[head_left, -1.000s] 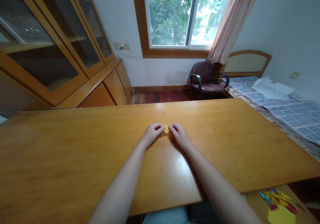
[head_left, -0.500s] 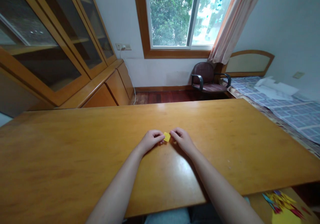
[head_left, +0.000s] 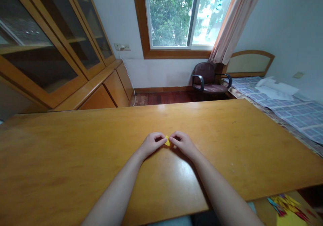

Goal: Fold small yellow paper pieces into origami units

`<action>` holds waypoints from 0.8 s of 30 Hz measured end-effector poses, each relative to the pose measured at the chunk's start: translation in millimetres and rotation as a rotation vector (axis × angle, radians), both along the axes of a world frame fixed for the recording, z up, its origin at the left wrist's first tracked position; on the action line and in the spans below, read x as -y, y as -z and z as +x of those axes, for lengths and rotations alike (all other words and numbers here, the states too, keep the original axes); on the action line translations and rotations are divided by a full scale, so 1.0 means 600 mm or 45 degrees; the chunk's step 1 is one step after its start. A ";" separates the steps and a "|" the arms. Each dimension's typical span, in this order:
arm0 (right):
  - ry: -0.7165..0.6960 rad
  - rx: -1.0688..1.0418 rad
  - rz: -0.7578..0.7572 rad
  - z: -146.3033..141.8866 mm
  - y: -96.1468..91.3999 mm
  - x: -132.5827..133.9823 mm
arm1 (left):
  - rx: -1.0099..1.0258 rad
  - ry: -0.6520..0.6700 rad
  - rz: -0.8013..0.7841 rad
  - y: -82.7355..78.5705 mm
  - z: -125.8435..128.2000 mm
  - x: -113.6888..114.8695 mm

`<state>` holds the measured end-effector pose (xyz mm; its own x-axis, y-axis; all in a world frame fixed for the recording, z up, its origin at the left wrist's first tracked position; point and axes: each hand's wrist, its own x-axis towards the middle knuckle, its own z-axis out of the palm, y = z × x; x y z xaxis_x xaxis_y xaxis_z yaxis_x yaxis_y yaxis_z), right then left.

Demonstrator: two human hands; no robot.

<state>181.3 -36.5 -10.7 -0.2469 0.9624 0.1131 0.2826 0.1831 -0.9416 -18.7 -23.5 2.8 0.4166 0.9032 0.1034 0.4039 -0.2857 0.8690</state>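
Observation:
A small yellow piece of folded paper (head_left: 167, 141) is pinched between my two hands, just above the wooden table (head_left: 83, 158). My left hand (head_left: 154, 143) grips its left side between thumb and fingers. On the right side, the thumb and fingertips of my right hand (head_left: 182, 142) close on the paper too. The fingertips cover much of it, so its exact folds cannot be made out.
At the lower right, a lower surface holds several colourful pieces (head_left: 287, 204) and a yellow sheet (head_left: 290, 219). Beyond the table stand a dark red armchair (head_left: 207, 78), a bed (head_left: 290, 108) and a glass-fronted cabinet (head_left: 101, 96).
My right hand has moved left and its fingertips have closed in on the paper. Less of the yellow paper shows. The view has shifted slightly.

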 end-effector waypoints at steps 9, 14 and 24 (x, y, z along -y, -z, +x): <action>-0.056 -0.045 -0.015 0.001 -0.009 -0.001 | 0.041 -0.002 -0.090 0.005 -0.002 -0.001; -0.051 -0.081 -0.040 0.002 -0.005 -0.002 | 0.077 -0.003 -0.120 0.004 -0.003 0.001; -0.006 -0.096 -0.044 -0.001 -0.004 -0.003 | 0.011 -0.004 -0.095 0.006 0.001 -0.001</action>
